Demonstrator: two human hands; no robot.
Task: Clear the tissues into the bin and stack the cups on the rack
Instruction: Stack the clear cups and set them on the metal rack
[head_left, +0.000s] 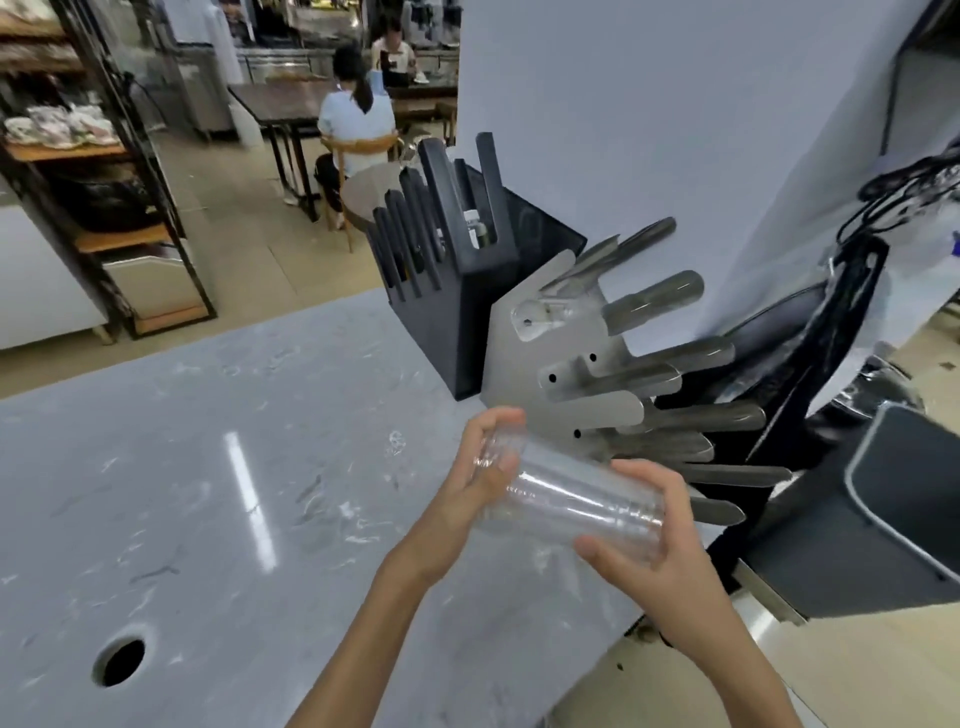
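– Grey marble surface (218, 467) sits under your arms, with a round hole near you. What could go wrong?

– You hold a stack of clear cups (571, 506) sideways, up off the surface. They are thin and slippery, so I think they could slide apart and drop.

– How are my fingers?

– Your right hand (647, 551) curls round the wide end, fingers half closed on it. Your left hand (480, 475) wraps the narrow end, thumb across the plastic.

– Squeeze harder?

– Too hard may crush them.

– Where do they go?

– Onto the metal rack (587, 384) just past your hands. A bad aim could bump its prongs. Grey bin (872, 551) stands to your right. No tissues show.
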